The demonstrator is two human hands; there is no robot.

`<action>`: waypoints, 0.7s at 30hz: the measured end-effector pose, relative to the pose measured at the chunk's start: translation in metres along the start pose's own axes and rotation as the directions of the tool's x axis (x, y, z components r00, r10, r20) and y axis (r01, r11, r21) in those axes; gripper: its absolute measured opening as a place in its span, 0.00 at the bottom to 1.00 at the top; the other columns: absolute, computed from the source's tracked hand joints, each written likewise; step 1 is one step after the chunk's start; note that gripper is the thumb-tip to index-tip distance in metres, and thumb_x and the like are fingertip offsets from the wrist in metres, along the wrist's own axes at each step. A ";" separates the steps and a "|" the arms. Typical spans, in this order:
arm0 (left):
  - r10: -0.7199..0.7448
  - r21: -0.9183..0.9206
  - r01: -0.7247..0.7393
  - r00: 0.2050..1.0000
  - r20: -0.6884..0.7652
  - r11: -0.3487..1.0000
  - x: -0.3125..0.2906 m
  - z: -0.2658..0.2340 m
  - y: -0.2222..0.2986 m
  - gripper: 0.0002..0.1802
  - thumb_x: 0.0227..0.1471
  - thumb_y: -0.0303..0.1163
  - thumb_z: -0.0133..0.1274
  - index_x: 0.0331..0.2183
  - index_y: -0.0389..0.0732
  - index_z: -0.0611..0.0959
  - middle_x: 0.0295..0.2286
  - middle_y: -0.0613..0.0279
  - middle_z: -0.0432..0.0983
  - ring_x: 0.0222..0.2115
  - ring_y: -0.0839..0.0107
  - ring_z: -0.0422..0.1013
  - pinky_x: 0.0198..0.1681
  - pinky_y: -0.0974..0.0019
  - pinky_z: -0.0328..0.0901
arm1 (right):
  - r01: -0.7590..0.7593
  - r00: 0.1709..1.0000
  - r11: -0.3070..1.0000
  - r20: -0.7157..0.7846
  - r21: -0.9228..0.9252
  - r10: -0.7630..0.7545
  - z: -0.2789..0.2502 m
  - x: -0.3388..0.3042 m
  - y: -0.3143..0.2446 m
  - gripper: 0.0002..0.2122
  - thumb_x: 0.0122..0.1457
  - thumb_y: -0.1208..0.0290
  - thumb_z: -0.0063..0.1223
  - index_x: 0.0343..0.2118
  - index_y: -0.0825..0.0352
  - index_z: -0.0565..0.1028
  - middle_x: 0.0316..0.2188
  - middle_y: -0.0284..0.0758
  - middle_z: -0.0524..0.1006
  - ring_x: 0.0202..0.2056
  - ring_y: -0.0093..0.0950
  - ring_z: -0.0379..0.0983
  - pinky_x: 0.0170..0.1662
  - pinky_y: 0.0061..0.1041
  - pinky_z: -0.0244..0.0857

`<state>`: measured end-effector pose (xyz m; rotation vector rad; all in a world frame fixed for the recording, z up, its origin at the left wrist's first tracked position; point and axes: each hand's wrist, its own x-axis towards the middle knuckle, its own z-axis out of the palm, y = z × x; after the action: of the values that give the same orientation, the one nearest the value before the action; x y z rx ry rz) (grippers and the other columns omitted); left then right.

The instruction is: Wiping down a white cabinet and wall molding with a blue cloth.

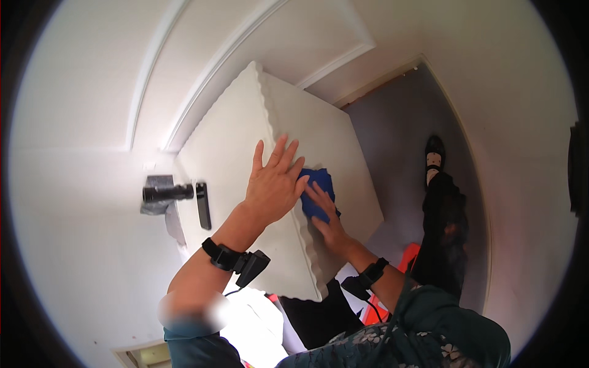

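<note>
Room: pale walls (80, 98) with raised straight moulding; smooth grey floor (392, 122).
Tabletop (230, 153): white, flat, scalloped along one edge; slim black bar (203, 208) near its left side.
Blue cloth (323, 179): soft, crumpled, against the white side panel (319, 116) just beyond the scallops.
Left hand (272, 187): fingers spread wide, at the scalloped edge.
Right hand (329, 219): fingers extended, parted, on the cloth.
Room to move: floor strip between side panel and right wall, black shoe (435, 147) on it.

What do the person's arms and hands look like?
The left hand and right hand wear no gloves. Each wrist has a black strap with a small, dark, boxy gadget and a thin black cable. The dark green sleeves stop well above the wrists.
</note>
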<state>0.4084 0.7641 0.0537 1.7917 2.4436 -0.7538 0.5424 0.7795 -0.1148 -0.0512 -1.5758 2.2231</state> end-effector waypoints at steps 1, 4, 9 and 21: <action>-0.030 -0.037 0.030 0.999 0.022 0.999 -0.012 -0.001 0.001 0.23 0.61 0.43 0.44 0.53 0.42 0.76 0.61 0.56 0.56 0.66 0.58 0.43 0.65 0.40 0.35 | -0.022 0.999 0.999 -0.047 -0.028 0.021 0.005 -0.005 -0.004 0.29 0.59 0.70 0.41 0.65 0.64 0.56 0.67 0.36 0.53 0.70 0.35 0.38 0.69 0.42 0.27; -0.066 -0.185 0.054 0.996 -0.060 0.981 -0.050 0.011 0.001 0.24 0.60 0.43 0.45 0.54 0.41 0.74 0.62 0.54 0.54 0.66 0.56 0.42 0.65 0.41 0.36 | -0.106 0.986 0.993 -0.137 -0.049 0.099 0.026 -0.014 0.009 0.27 0.60 0.70 0.39 0.64 0.64 0.59 0.67 0.39 0.53 0.69 0.37 0.41 0.68 0.40 0.34; -0.093 -0.440 0.035 0.989 -0.111 0.897 -0.124 0.061 -0.003 0.27 0.59 0.42 0.47 0.56 0.41 0.72 0.64 0.53 0.50 0.66 0.54 0.40 0.63 0.38 0.37 | -0.380 0.648 0.588 -0.248 0.714 0.720 0.048 -0.003 0.065 0.26 0.63 0.57 0.39 0.58 0.71 0.65 0.57 0.41 0.68 0.58 0.36 0.63 0.64 0.32 0.51; -0.603 -0.784 0.122 0.713 -0.357 0.609 -0.216 0.099 0.002 0.30 0.61 0.36 0.40 0.63 0.42 0.59 0.64 0.47 0.43 0.64 0.48 0.44 0.64 0.43 0.40 | 0.173 0.981 0.746 0.182 -0.643 -0.070 0.123 0.058 -0.059 0.25 0.63 0.65 0.41 0.63 0.66 0.58 0.64 0.45 0.57 0.65 0.43 0.49 0.67 0.43 0.34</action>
<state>0.4584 0.5331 0.0285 1.2640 2.8810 0.9045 0.4750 0.7063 -0.0050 0.0166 -2.3052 1.4927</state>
